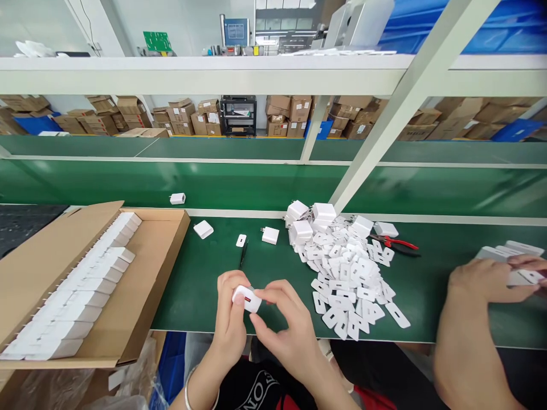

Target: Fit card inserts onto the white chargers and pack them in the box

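My left hand (232,313) is closed around a white USB charger (253,303), with its thumb on the end face beside the dark port slot. At the charger's right end, my right hand (284,322) has its index finger at the upper edge and its thumb at the lower edge. On the green bench just beyond lie black tweezers (243,254), a small white faceplate (241,240) and a white plug charger (270,235). Another charger housing (203,229) rests farther left. To the right spreads a heap of white faceplates (346,273).
An open cardboard box (166,267) on the left holds a row of white chargers (92,299). Several housings (323,212) top the heap, beside red-handled pliers (397,244). At far right, a co-worker's hands (478,282) hold white pieces. A slanted post (384,125) rises behind.
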A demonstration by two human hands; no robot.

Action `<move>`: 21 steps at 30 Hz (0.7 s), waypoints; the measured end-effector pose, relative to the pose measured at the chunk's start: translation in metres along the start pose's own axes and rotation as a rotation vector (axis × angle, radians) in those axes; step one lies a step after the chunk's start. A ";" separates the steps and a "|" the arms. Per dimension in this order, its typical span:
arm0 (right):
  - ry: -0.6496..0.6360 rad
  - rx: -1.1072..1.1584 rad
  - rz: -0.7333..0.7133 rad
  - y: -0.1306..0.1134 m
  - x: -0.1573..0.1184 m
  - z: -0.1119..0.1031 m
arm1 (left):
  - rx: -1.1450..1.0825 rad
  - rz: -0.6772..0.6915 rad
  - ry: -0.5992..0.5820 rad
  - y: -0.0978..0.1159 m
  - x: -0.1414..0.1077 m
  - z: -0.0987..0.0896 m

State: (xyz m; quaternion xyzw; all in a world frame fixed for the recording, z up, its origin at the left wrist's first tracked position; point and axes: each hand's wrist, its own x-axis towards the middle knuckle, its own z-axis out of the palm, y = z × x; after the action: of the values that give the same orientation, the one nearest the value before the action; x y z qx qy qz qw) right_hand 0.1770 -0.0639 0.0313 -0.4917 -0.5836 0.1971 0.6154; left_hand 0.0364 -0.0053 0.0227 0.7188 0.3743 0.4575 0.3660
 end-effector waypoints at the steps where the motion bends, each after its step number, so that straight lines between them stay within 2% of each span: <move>1: 0.006 0.118 0.100 0.002 0.000 0.005 | -0.020 -0.004 0.014 -0.001 -0.001 0.003; 5: 0.123 0.569 0.432 0.014 0.000 0.026 | -0.070 -0.039 0.047 -0.004 -0.007 0.013; 8: 0.175 0.755 0.585 0.023 -0.003 0.034 | -0.119 -0.063 0.087 -0.006 -0.010 0.017; 14: 0.004 0.710 0.600 0.025 -0.009 0.032 | -0.189 -0.020 0.116 -0.006 -0.010 0.020; 21: 0.016 0.698 0.576 0.021 -0.007 0.032 | -0.241 -0.012 0.154 -0.008 -0.010 0.026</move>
State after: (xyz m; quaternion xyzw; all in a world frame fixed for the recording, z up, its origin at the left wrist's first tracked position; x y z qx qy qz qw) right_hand 0.1534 -0.0488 0.0049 -0.3987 -0.3170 0.5415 0.6688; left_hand 0.0559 -0.0153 0.0039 0.6299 0.3479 0.5507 0.4229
